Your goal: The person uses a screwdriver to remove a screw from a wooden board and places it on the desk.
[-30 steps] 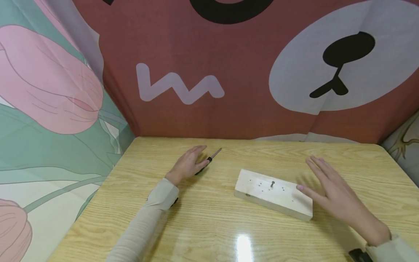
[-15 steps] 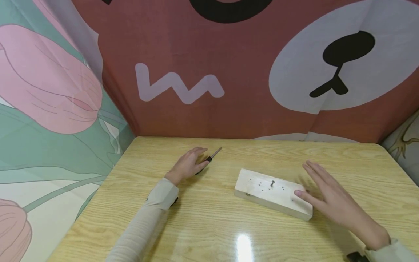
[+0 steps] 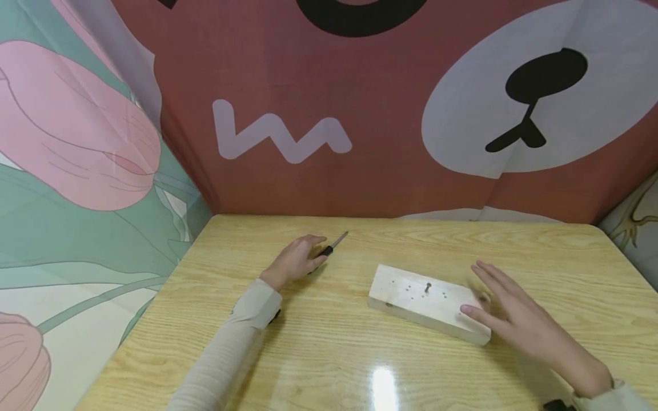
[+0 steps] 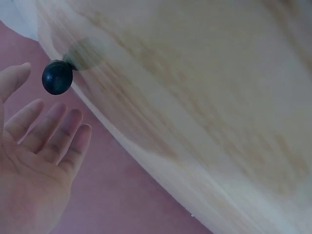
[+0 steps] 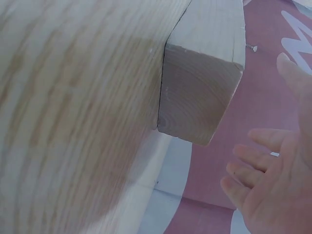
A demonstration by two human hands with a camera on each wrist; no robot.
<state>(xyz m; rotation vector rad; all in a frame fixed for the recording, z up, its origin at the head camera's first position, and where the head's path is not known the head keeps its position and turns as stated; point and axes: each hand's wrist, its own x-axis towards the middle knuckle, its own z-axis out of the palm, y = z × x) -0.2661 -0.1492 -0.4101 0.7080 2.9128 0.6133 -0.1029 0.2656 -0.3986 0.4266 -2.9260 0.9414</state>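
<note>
My left hand point(image 3: 294, 261) hovers beside a screwdriver point(image 3: 328, 250) lying on the table, its metal tip pointing away from me. In the left wrist view, the dark rounded handle end of the screwdriver point(image 4: 57, 77) shows in front of relaxed, slightly bent fingers, not wrapped by them. A pale wooden block point(image 3: 406, 297) lies to the right, with several small holes and a screw point(image 3: 428, 287) standing in its top. My right hand point(image 3: 534, 328) is held over the block's right end, fingers extended. From the right wrist, the block's end face point(image 5: 200, 92) appears beside that palm.
The wood-grain table point(image 3: 308, 354) carries these things. Behind it hangs a red cloth point(image 3: 308, 188) with a cartoon bear face, and a flower-patterned cloth point(image 3: 92, 240) covers the left side.
My right hand has sunk a little and shifted slightly left over the end of the block. The left hand has dipped slightly by the screwdriver. Block and screwdriver stay in place.
</note>
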